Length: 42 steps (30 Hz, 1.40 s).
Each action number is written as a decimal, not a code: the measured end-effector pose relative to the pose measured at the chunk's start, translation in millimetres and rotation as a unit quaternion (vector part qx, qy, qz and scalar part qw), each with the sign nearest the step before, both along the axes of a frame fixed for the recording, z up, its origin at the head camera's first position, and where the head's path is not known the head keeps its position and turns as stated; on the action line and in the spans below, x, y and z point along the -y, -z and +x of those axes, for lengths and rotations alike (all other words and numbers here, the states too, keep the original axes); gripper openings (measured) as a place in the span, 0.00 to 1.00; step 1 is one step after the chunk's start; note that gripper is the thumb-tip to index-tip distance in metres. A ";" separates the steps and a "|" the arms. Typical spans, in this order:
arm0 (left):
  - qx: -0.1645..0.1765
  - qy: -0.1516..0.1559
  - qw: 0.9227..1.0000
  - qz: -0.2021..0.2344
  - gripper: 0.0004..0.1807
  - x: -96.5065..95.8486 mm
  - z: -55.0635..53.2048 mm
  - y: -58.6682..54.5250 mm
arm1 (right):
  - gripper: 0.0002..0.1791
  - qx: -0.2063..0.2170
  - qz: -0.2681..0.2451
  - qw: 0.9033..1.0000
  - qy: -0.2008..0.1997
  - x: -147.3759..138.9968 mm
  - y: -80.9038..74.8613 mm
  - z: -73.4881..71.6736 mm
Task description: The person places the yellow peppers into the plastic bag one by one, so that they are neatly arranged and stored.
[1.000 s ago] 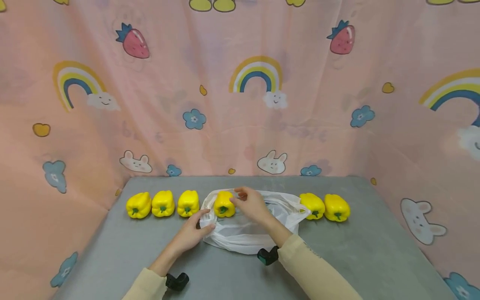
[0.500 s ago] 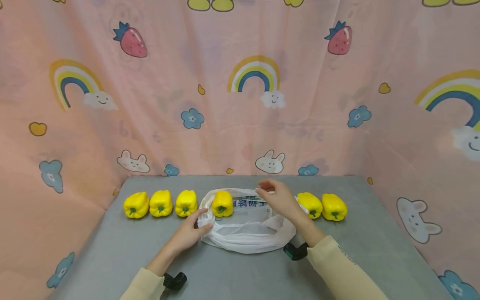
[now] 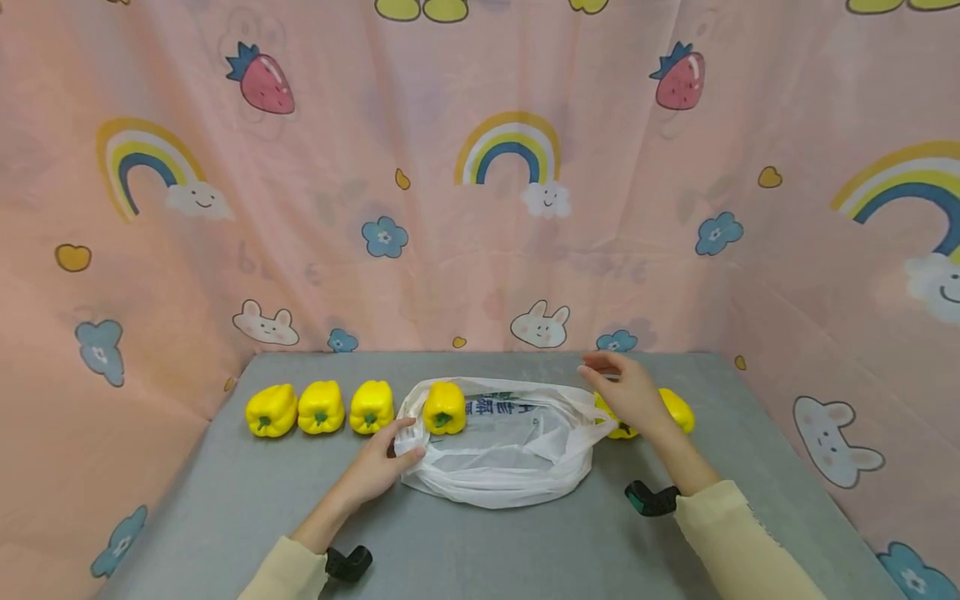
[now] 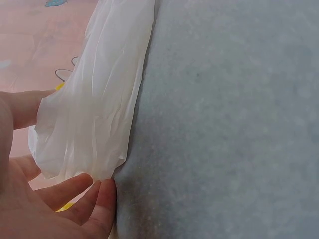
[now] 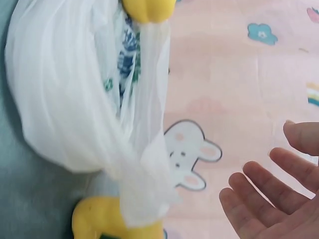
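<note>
Left hand at one end of a white plastic bag, right hand raised past the other.

The left hand (image 3: 373,468) holds the left end of the white, open-mouthed plastic bag (image 3: 491,490) between thumb and fingers; the right hand (image 3: 636,393) holds nothing, its fingers loosely spread. A yellow bell pepper with a green stem (image 3: 446,405) sits at the left of the bag's mouth; how deep is unclear. Room runs across the grey tabletop (image 3: 450,554) in front of the bag, while its far edge meets a pink printed cloth (image 3: 442,292) close behind. Three more yellow peppers (image 3: 322,408) line the left side, the nearest just beside the bag. Two others (image 3: 679,410) stand right, partly hidden by the right hand; the bag's handle overlaps one.
</note>
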<state>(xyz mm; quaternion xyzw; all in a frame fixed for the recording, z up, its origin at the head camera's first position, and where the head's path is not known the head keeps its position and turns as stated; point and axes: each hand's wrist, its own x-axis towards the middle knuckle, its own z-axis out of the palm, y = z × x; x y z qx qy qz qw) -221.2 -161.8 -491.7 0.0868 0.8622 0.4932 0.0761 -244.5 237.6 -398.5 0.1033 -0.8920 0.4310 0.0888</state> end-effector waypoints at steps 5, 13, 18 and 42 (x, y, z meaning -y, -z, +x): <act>0.004 -0.001 1.000 -0.004 0.33 0.6 0.5 0.1 | 0.26 -0.012 0.009 1.000 0.016 -24.4 4.5 0.6; 0.001 0.000 1.000 -0.006 0.34 0.5 0.1 -0.3 | 0.27 -0.024 0.034 0.998 0.048 -58.1 11.3 5.8; -0.001 -0.003 1.000 -0.013 0.34 1.2 -1.0 -0.2 | 0.28 -0.018 0.044 0.997 0.061 -76.1 16.8 8.3; -0.006 0.001 1.000 -0.008 0.33 -0.4 1.8 -0.3 | 0.45 0.106 0.070 0.989 0.081 -126.2 70.7 6.2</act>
